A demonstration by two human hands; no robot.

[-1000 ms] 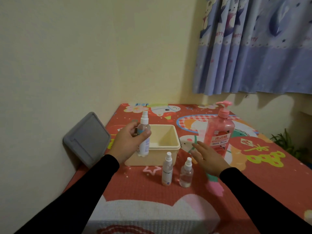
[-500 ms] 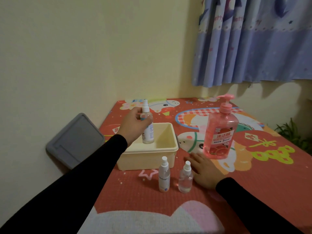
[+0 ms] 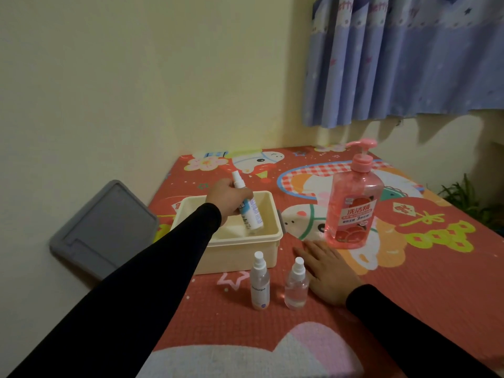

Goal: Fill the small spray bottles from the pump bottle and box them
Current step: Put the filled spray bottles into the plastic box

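Near edge of the table (image 3: pixel 409 282), covered in a red cartoon-print mat: two small spray bottles stand upright side by side, apart from each other. The taller white bottle (image 3: pixel 260 285) is toward the left; the short clear bottle (image 3: pixel 296 286) stands just beside the right hand (image 3: pixel 327 271). That hand lies flat on the mat, palm down, fingers straight, holding nothing.

Behind the two bottles: a cream box (image 3: pixel 237 248), open-topped, near the table's left edge. The left hand (image 3: pixel 226 199) reaches over it, black sleeve across the box's near-left corner. Grip: fingers curled round the upper part of a third spray bottle (image 3: pixel 249 214), white with a blue label. Bottle is tilted, nozzle pointing up toward the far left, base down inside the box; whether it touches the floor of the box cannot be told.

Right of the box, further back: pink pump bottle (image 3: pixel 353 203), upright, untouched.

Off the table's left edge: a grey lid (image 3: pixel 106 227) leaning against the wall. Blue curtain (image 3: pixel 409 55) beyond the far right corner.
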